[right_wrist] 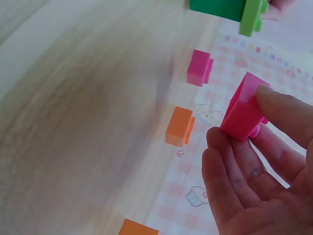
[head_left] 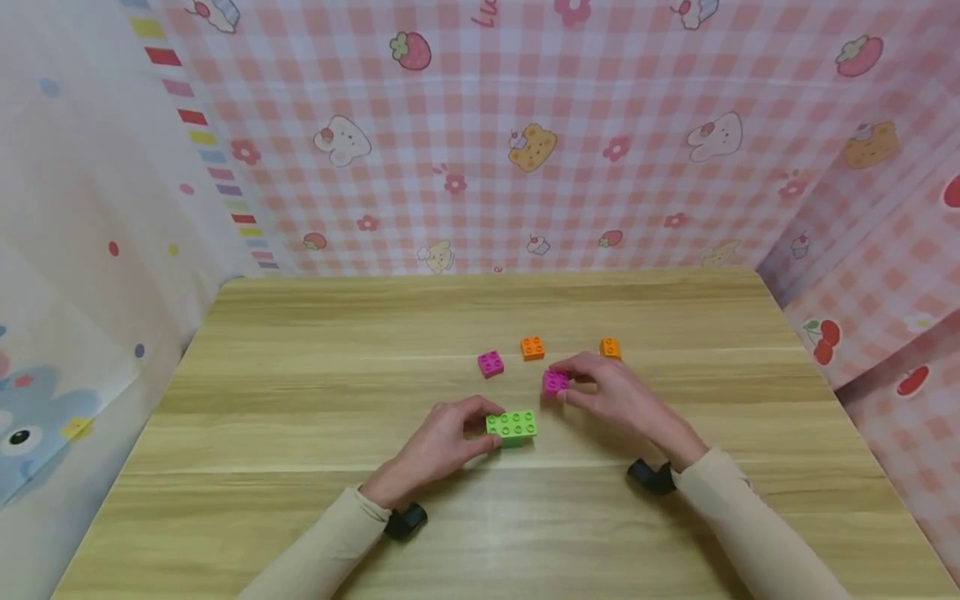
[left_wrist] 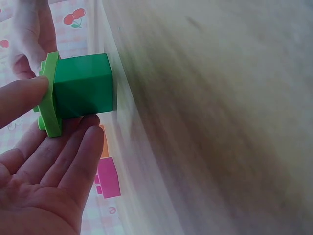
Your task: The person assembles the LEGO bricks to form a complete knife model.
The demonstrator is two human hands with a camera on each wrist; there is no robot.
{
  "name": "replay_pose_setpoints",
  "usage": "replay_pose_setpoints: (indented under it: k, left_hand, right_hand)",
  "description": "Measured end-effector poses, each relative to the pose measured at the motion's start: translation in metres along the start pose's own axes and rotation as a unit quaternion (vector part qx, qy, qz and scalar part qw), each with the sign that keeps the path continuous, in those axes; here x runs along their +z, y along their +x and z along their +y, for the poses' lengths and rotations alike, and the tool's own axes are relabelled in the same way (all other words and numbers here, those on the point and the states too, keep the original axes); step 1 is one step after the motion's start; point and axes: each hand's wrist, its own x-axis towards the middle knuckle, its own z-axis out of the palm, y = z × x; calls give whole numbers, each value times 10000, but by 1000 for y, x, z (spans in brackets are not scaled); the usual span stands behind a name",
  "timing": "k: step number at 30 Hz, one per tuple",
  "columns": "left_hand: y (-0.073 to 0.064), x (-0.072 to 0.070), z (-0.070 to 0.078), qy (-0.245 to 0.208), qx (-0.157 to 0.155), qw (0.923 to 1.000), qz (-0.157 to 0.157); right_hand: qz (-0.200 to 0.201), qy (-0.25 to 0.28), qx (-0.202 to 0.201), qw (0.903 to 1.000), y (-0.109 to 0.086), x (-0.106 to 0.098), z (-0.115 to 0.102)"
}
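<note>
My left hand [head_left: 448,437] pinches a light green plate [head_left: 512,423] with two rows of studs, thumb on one side and fingers on the other. Beneath that plate sits a dark green block [left_wrist: 84,84], seen best in the left wrist view. My right hand [head_left: 611,396] holds a pink building brick [right_wrist: 243,106] between thumb and fingers, off the table in the right wrist view. In the head view this brick is to the right of the green pieces and slightly farther back, apart from them.
Behind the hands on the wooden table [head_left: 315,358] lie a second pink brick [head_left: 491,364], an orange brick [head_left: 532,348] and another orange brick [head_left: 611,347], close beyond my right hand. A checked cloth [head_left: 480,200] hangs along the table's back edge.
</note>
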Motion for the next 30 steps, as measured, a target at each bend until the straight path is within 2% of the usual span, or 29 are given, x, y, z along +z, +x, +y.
replay_pose_setpoints:
  k: [10, 20, 30]
  left_hand:
    - [0, 0, 0, 25, -4, 10000, 10]
    - [1, 0, 1, -27, -75, 10000, -35]
    - [0, -1, 1, -28, -160, 9998, -107]
  right_hand:
    - [174, 148, -187, 9996, -6, 0, -11]
    - [83, 317, -260, 9991, -10, 0, -22]
    - [82, 418, -594, 9973, -11, 7, -31]
